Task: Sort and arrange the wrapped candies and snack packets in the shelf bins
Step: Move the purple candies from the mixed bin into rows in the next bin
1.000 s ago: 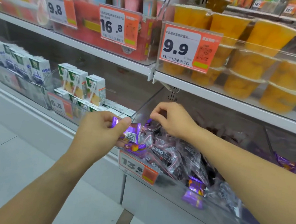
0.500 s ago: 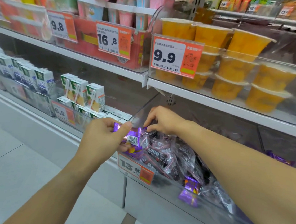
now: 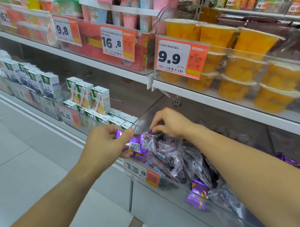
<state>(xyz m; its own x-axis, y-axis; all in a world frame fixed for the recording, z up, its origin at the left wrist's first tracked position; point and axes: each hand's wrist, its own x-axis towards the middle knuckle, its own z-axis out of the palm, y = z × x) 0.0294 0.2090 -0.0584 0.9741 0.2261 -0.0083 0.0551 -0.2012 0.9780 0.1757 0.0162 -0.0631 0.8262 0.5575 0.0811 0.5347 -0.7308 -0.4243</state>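
Head view: you stood at a shop shelf with both forearms reaching into a clear bin [image 3: 215,207] on the lower shelf.
Purple packets: you held a small bunch of purple packets [image 3: 135,145] at the bin's left front corner; I could not count the bunch exactly. Two more purple packets [image 3: 197,194] lay against the bin's front wall, and another purple one showed in the next bin to the right [image 3: 291,160].
Clear-wrapped dark candies: a heap of them [image 3: 174,157] filled the bin, too many and too overlapped to count.
Price tags: five orange tags were readable, 9.8, 16.8, 9.9 [image 3: 180,58], 6.5 and 13.8 [image 3: 142,172], the last on your bin's front.
Orange fruit cups: about ten cups [image 3: 241,67], stacked on the shelf above.
Drink cartons: three upright cartons [image 3: 88,95] stood left of your bin, with flat ones lying below them.
Change: half a second earlier your right hand sat at the same spot on the heap; your left hand kept the same bunch. The camera had tilted slightly.
Left hand: your left hand [image 3: 107,146] gripped the purple bunch, thumb on top, fingers curled beneath.
Right hand: your right hand [image 3: 170,122] hung knuckles-up over the heap's back left, fingertips pinching a wrapper's edge.
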